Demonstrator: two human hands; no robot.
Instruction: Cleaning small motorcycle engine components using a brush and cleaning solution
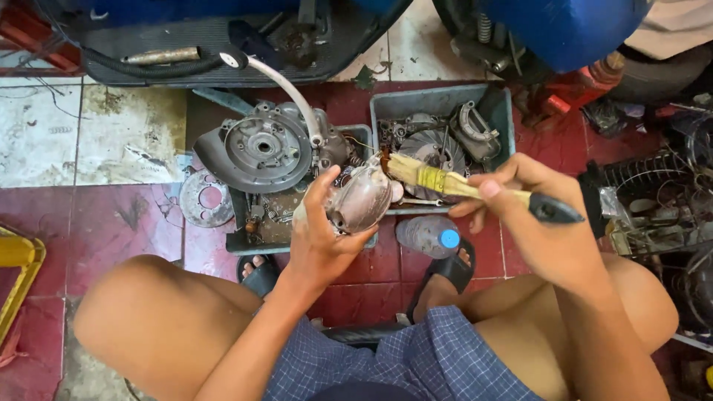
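The left hand (323,238) is raised over the knees, palm turned inward, its fingers (318,189) curled round a rounded, grimy metal part (362,199) and holding it tilted, open side toward the right. The right hand (535,223) comes in from the right with the forearm sloping down to the lower right edge of the view; its fingers (492,187) are closed on the handle of a brush (460,184), thumb on top, the dark handle end sticking out to the right past the knuckles. The brush lies nearly level, its bristles touching the upper edge of the part. Both are held above the red tiled floor (134,215), just over the near edge of two grey trays. The left tray (241,241) holds a round engine cover (260,152) and small oily bits; a bent white tube (293,93) arches over it. The right tray (445,100) holds a finned wheel (431,148) and other metal pieces, partly hidden by the brush. A flat disc (204,199) lies on the floor beside the left tray's left edge. A clear bottle (429,236) with a blue cap lies near the right foot, between the sandals (261,276). Blue scooter bodywork (564,30) stands beyond the trays.
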